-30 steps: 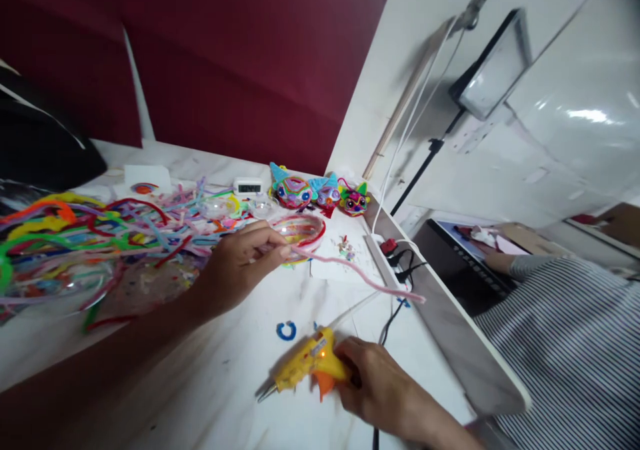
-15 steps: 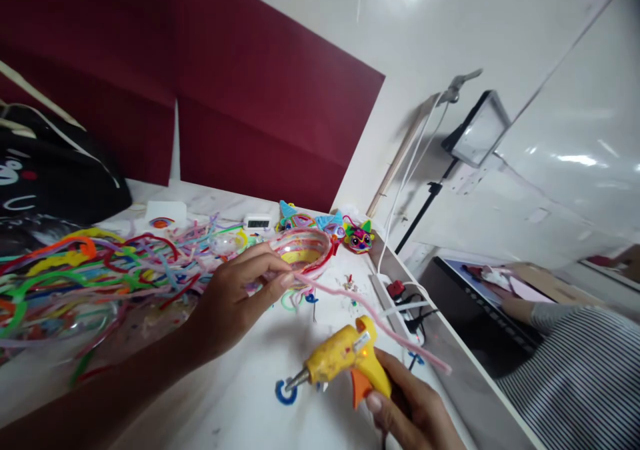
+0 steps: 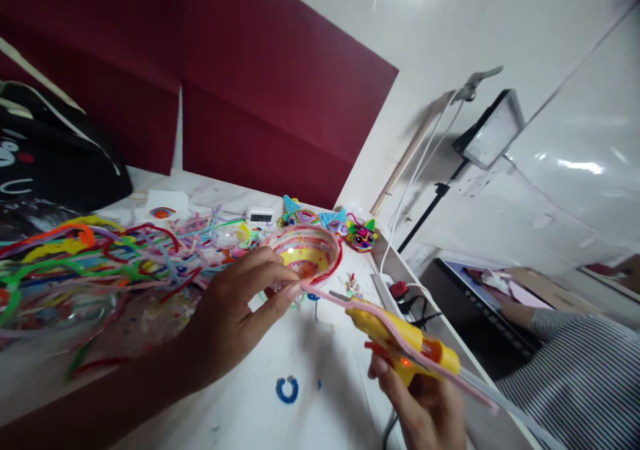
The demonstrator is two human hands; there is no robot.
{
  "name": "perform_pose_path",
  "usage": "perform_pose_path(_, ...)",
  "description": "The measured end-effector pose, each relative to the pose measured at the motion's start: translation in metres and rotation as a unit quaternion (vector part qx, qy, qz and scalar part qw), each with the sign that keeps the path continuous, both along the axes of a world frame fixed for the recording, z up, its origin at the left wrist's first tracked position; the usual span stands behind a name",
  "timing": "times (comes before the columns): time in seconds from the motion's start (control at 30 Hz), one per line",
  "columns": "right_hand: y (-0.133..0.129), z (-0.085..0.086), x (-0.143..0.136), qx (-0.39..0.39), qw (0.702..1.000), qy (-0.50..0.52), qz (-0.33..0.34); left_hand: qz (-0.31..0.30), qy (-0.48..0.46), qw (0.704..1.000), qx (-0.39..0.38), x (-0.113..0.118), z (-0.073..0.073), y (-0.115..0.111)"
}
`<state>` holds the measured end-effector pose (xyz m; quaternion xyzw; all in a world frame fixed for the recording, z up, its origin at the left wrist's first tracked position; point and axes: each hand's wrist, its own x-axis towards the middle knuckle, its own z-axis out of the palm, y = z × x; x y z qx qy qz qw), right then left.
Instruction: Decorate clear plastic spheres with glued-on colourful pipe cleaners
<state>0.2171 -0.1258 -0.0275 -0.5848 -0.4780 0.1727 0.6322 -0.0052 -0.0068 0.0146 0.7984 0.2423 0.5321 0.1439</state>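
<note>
Beside the bowl point(image 3: 327, 247), the pink strip point(image 3: 399, 340) pinched by the left hand point(image 3: 245, 310) could be smeared if the glue gun point(image 3: 413, 335) clasped by the right hand point(image 3: 425, 403) slips.

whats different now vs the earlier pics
The right hand has raised the glue gun from low over the table and swung its nozzle from near the blue ring toward the bowl. Nothing was newly grasped or let go. The left hand still pinches the pink strip by the bowl's rim; the ring stays on the table.
</note>
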Motion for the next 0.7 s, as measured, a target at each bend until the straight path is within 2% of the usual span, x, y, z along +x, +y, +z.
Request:
perform_pose_path(0.2,0.0003,-0.0012,0.0004,0.015,0.999,0.001,-0.029,-0.022,0.004,0.999,-0.040,0.0016,0.0014,-0.0034)
perform_pose_path(0.33,-0.0021,-0.0013,0.0047,0.012,1.000,-0.025,-0.006,-0.031,0.003,0.998,-0.049,0.0023,-0.0008,-0.0050)
perform_pose_path(0.57,-0.0068,-0.0064,-0.0031,0.034,0.998,-0.042,0.029,-0.029,0.014,0.998,-0.049,0.0040,-0.0012,-0.0076)
perform_pose_path(0.7,-0.0038,-0.0049,0.0044,0.069,0.989,-0.118,0.052,-0.033,0.012,0.998,-0.047,0.0047,-0.0006,-0.0102)
